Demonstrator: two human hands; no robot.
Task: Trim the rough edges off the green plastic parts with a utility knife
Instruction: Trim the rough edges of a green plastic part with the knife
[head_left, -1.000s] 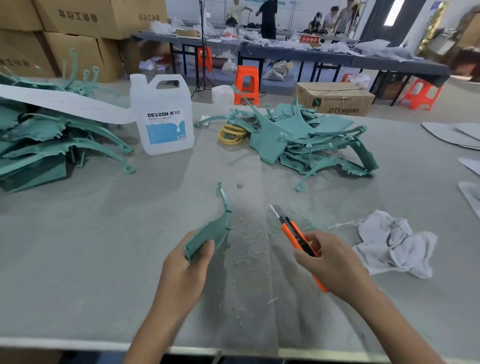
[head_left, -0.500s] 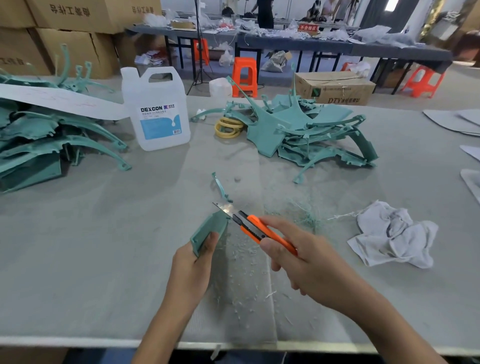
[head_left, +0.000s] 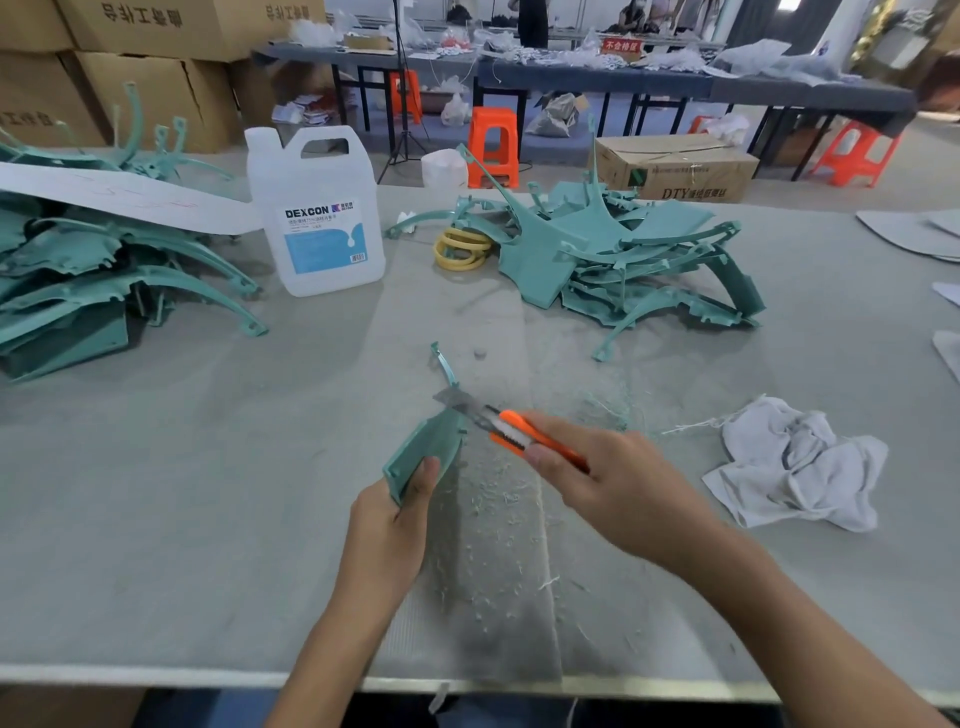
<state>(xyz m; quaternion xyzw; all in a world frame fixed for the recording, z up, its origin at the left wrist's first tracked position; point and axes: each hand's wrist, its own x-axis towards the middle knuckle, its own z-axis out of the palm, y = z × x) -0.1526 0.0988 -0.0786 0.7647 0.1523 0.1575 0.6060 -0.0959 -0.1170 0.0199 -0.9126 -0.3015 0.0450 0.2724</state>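
Grey felt bench (head_left: 208, 493), DEXCON-labelled jug (head_left: 317, 208) and DTY-marked carton (head_left: 675, 169) behind; left hand (head_left: 387, 530) grips green plastic part (head_left: 423, 452) mid-bench, right hand (head_left: 613, 488) grips orange utility knife (head_left: 511, 423), blade blurred at part's upper edge.

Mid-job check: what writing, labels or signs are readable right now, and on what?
"DEXCON": label on the white jug; the small print below is too small to read.
"DTY": side of the lone cardboard box; the characters after it are blurred.
"不合格区": red sign in the background.
Stacked cartons: upside-down characters, not legible.
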